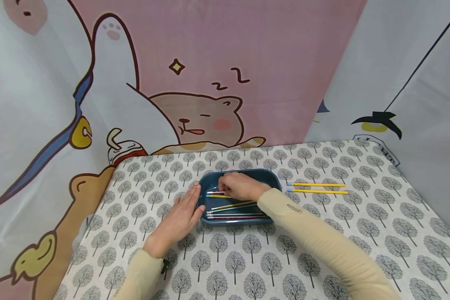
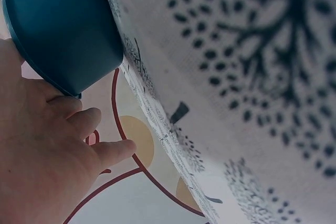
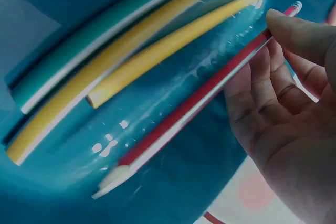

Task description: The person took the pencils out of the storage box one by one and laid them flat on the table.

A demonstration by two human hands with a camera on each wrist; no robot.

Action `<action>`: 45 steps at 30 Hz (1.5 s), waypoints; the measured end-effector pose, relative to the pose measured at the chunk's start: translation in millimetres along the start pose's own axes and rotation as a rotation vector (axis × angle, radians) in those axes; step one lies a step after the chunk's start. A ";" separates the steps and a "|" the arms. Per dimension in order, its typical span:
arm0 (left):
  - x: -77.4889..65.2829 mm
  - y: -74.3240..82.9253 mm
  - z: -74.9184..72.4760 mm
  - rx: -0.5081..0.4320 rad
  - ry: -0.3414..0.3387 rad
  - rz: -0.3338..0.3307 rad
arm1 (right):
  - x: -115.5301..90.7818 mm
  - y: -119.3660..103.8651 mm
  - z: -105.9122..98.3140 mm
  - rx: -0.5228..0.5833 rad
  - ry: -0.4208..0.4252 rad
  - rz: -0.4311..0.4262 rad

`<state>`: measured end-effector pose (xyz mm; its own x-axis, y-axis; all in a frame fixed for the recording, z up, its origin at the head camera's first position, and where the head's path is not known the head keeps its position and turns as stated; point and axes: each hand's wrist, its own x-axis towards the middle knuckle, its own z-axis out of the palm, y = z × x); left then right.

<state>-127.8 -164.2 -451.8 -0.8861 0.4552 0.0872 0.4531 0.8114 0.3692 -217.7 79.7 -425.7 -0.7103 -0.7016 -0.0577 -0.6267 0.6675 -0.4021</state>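
A dark blue-green tray (image 1: 240, 223) holds several pencils. Inside it, my right hand (image 1: 241, 186) pinches a red-and-silver striped pencil (image 3: 194, 103) between thumb and fingers, near its eraser end. Beside that pencil lies a plain yellow pencil (image 3: 178, 51) with a light blue end. Farther over in the right wrist view are a yellow striped pencil (image 3: 68, 108) and a green striped pencil (image 3: 68, 64). My left hand (image 1: 180, 218) rests against the tray's left end with its fingers extended; in the left wrist view they touch the tray wall (image 2: 63, 24).
Two yellow pencils, an upper one (image 1: 316, 184) and a lower one (image 1: 318, 192), lie side by side on the tree-print tablecloth (image 1: 251, 250), right of the tray. A cartoon-print curtain (image 1: 277, 62) hangs behind the table and along its sides.
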 end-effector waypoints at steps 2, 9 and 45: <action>-0.4 -0.1 0.0 -0.001 0.002 -0.002 | -0.4 -1.0 -2.3 0.001 0.004 -0.003; -0.7 -0.1 1.0 0.005 0.011 -0.002 | -4.9 -5.0 -14.2 0.020 0.025 -0.046; -0.6 0.5 -0.3 0.014 0.005 0.007 | -69.2 -6.2 -83.5 0.126 0.284 -0.059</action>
<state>-127.0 -164.2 -451.3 -0.8835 0.4587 0.0947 0.4604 0.8133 0.3557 -191.4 145.0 -342.9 -0.7460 -0.6288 0.2193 -0.6374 0.5789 -0.5085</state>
